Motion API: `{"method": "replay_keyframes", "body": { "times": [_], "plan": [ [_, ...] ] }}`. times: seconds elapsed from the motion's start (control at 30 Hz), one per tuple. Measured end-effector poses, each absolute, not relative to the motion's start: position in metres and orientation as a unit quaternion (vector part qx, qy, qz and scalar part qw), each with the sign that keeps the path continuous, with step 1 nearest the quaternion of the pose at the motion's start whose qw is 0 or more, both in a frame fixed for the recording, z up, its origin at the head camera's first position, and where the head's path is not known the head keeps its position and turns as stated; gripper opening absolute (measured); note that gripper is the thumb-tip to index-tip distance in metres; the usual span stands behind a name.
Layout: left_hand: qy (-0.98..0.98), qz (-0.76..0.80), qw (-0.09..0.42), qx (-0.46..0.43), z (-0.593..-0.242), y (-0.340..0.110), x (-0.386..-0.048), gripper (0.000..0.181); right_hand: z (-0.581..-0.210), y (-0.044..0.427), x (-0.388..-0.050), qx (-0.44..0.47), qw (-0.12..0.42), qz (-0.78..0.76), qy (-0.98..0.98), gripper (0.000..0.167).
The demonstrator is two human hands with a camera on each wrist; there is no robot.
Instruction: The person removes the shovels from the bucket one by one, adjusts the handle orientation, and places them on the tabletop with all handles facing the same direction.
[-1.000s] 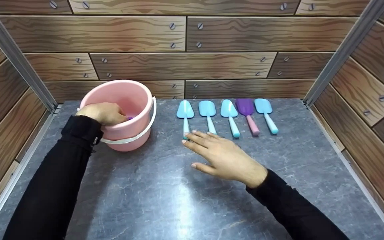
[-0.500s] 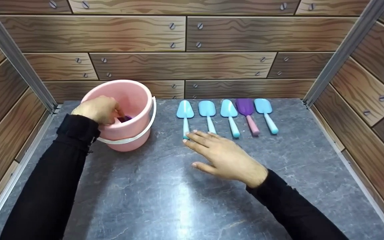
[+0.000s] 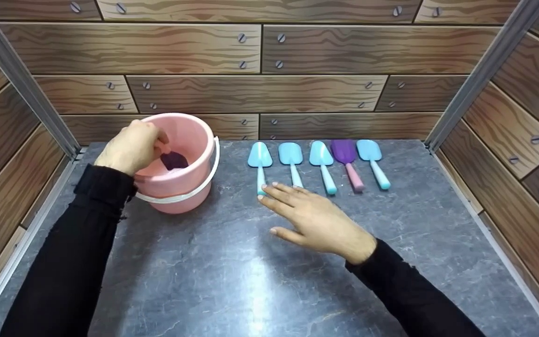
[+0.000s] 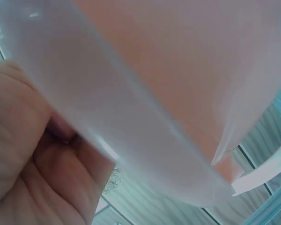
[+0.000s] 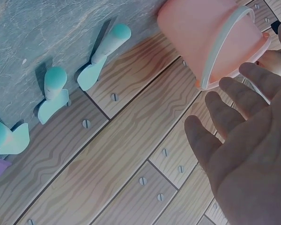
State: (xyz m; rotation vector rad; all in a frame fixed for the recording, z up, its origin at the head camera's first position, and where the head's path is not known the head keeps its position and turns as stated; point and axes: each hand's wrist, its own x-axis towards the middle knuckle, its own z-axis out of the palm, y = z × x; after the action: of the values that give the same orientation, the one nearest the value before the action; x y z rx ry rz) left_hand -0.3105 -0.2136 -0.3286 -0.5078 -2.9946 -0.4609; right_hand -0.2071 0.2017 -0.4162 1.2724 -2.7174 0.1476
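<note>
My left hand (image 3: 130, 146) reaches over the near-left rim of a pink bucket (image 3: 180, 193). Its fingers grip the pink handle of a toy shovel (image 3: 174, 160), whose dark purple blade shows inside the bucket. In the left wrist view the bucket wall (image 4: 131, 112) hides most of the grip; only the palm side of the hand (image 4: 42, 164) and a bit of pink handle are seen. My right hand (image 3: 318, 220) is spread, palm down, just in front of the row of shovels, holding nothing. Its fingertips overlap the handle ends of the leftmost blue shovel (image 3: 260, 157) and its neighbour (image 3: 291, 153) in view.
Farther right in the row lie a blue shovel (image 3: 321, 153), a purple shovel with pink handle (image 3: 344, 150) and another blue one (image 3: 369, 150). The white bucket handle (image 3: 217, 159) hangs down the bucket's side. Wood-patterned walls (image 3: 260, 93) enclose the grey tabletop (image 3: 232, 281).
The left hand has drawn up and left within the bucket, and more of the shovel's purple blade has come into sight. My right hand and the row of shovels stay put.
</note>
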Motion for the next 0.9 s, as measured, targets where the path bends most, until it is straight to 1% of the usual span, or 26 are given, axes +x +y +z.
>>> {"method": "replay_keyframes", "body": {
  "times": [0.23,0.47,0.67,0.9],
  "plan": [
    [-0.968,-0.163,0.074,-0.174,-0.328,-0.213,-0.307,0.027,-0.417,0.204,-0.207,0.416,0.067,0.05,-0.905,0.074],
    [-0.964,-0.164,0.11,-0.18,-0.324,-0.211,-0.3,0.017,-0.415,0.206,-0.208,0.415,0.073,0.051,-0.905,0.073],
    [-0.959,-0.17,0.136,-0.18,-0.321,-0.206,-0.292,0.015,-0.415,0.206,-0.209,0.414,0.077,0.052,-0.905,0.073],
    [-0.954,-0.174,0.168,-0.179,-0.317,-0.2,-0.284,0.009,-0.414,0.207,-0.21,0.41,0.078,0.06,-0.907,0.073]
  ]
}}
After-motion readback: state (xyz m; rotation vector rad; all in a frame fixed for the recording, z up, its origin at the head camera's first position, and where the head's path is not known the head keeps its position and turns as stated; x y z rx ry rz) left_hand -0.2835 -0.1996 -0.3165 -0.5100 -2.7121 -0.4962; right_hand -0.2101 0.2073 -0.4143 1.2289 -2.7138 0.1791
